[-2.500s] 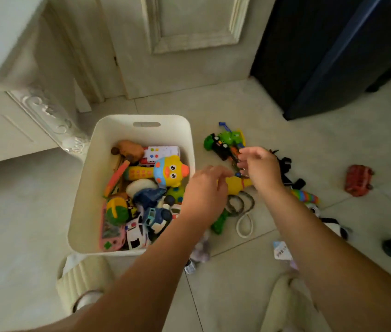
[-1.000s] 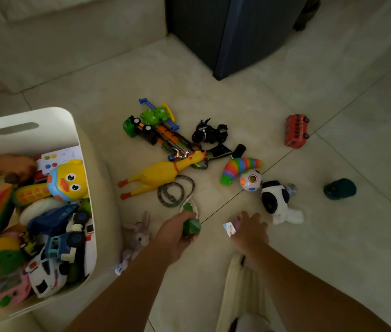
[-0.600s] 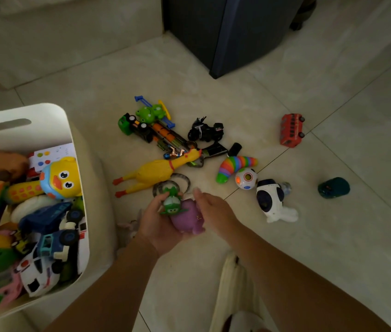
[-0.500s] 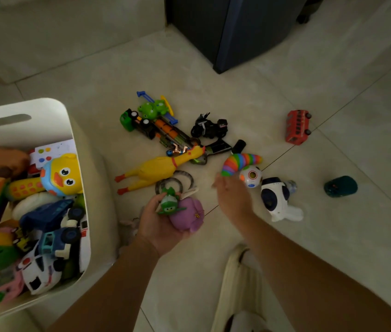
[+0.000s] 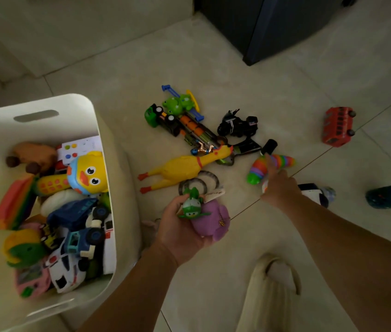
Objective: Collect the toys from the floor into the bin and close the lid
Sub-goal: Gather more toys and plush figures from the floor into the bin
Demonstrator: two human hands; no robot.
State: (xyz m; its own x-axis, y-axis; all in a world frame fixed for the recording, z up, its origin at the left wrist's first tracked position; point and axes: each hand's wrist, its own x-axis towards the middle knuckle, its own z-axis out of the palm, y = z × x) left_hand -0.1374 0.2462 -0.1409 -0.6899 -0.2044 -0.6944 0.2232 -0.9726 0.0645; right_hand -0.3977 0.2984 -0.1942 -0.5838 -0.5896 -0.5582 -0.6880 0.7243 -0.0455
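Pale floor tiles carry the scatter, and the left hand (image 5: 185, 226) cups a green figure (image 5: 191, 206) and a purple plush (image 5: 210, 224), full already. Right hand (image 5: 279, 188) stretches out, fingers straight, over the rainbow slug (image 5: 255, 170) just ahead. Best bet: pinch it mid-body, then swing both loads to the bin (image 5: 53, 130), left of the left hand.

Right hand (image 5: 279, 189), earlier beside the purple toy (image 5: 210, 221), now farther out at the rainbow slug (image 5: 284, 161).
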